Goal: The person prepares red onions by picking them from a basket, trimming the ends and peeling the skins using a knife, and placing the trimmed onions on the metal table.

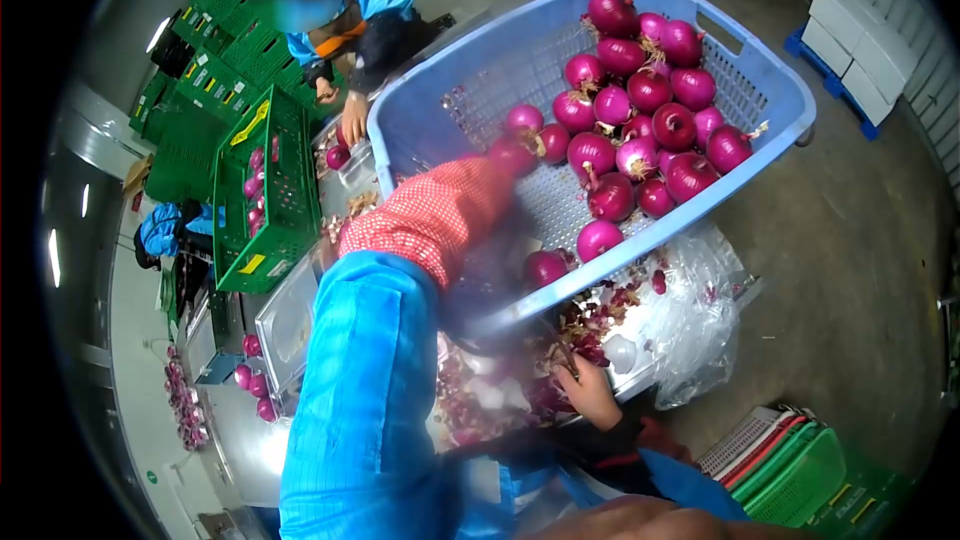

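Note:
My left arm, in a blue sleeve and red checked cuff, reaches into a large blue plastic basket [760, 80]. My left hand [497, 185] is smeared by motion, so its fingers are not clear. Right at it is a blurred red onion [513, 155]. Several more red onions [650, 90] lie in the basket, mostly towards its far right end. Below the basket's near rim, my right hand [590, 392] is closed around a thin dark tool, seemingly a small knife [567, 355]. Loose onion skins [600, 325] lie beside it on the work surface.
Across the table a co-worker's hand [354, 118] is near an onion. A green crate [228, 230] with onions stands on the left. Clear plastic film [700, 310] hangs over the table's right edge. Stacked baskets [790, 480] stand at lower right, white boxes [850, 50] at far right.

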Action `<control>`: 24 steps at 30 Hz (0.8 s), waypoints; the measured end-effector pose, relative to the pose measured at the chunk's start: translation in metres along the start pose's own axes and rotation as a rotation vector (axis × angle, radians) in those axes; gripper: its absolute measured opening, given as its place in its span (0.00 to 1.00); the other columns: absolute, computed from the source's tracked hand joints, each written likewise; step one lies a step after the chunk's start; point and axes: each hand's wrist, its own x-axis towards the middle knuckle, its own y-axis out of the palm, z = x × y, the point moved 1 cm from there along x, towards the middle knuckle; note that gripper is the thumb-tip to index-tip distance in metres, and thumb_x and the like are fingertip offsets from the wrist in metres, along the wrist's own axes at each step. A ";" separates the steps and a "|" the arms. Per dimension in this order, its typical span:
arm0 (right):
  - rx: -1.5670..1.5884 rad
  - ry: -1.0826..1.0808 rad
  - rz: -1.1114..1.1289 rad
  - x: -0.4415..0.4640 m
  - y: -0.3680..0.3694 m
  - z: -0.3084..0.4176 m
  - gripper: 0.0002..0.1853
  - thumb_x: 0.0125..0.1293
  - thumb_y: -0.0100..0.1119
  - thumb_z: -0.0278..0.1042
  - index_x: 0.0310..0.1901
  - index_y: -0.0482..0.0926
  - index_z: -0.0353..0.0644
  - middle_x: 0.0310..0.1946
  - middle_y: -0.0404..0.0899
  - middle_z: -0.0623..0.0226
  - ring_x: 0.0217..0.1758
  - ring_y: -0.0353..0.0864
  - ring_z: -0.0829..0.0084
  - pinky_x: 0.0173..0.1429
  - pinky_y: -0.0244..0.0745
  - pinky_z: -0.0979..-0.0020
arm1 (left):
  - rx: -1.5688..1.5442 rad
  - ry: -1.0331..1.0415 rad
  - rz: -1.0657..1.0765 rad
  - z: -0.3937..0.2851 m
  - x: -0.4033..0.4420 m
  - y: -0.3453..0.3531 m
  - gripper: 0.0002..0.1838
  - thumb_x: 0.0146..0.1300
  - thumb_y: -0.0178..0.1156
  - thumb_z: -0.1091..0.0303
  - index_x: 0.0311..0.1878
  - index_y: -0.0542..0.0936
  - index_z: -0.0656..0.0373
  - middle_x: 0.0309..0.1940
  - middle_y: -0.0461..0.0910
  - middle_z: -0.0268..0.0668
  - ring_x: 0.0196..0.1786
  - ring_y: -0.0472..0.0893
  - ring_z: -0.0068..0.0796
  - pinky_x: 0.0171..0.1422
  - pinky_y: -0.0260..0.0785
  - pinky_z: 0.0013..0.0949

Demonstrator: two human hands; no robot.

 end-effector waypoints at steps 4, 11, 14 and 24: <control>-0.074 0.033 -0.038 -0.002 -0.005 -0.001 0.13 0.68 0.57 0.33 0.50 0.78 0.35 0.38 0.84 0.53 0.41 0.84 0.61 0.47 0.76 0.67 | -0.026 -0.027 -0.005 -0.008 0.000 -0.003 0.34 0.50 0.71 0.51 0.61 0.76 0.50 0.54 0.78 0.45 0.57 0.78 0.40 0.61 0.71 0.39; -0.147 0.178 -0.097 -0.015 -0.023 0.037 0.11 0.68 0.59 0.34 0.46 0.79 0.36 0.33 0.83 0.56 0.35 0.83 0.64 0.42 0.75 0.68 | -0.062 -0.051 -0.021 -0.028 -0.014 -0.022 0.31 0.50 0.71 0.52 0.58 0.77 0.48 0.51 0.81 0.42 0.54 0.80 0.35 0.58 0.73 0.38; -0.161 0.077 -0.123 -0.029 -0.025 0.044 0.10 0.68 0.59 0.34 0.45 0.79 0.36 0.32 0.83 0.56 0.35 0.83 0.64 0.41 0.75 0.68 | -0.247 0.030 -0.108 -0.023 -0.056 -0.042 0.29 0.50 0.71 0.53 0.57 0.78 0.48 0.49 0.82 0.41 0.53 0.81 0.33 0.56 0.74 0.37; 0.189 -0.300 -0.236 -0.009 -0.027 0.114 0.32 0.59 0.71 0.38 0.62 0.69 0.38 0.28 0.71 0.70 0.29 0.71 0.79 0.36 0.69 0.75 | -2.013 0.545 -0.187 -0.051 -0.325 -0.023 0.38 0.64 0.61 0.49 0.72 0.61 0.57 0.64 0.71 0.47 0.64 0.75 0.44 0.63 0.74 0.49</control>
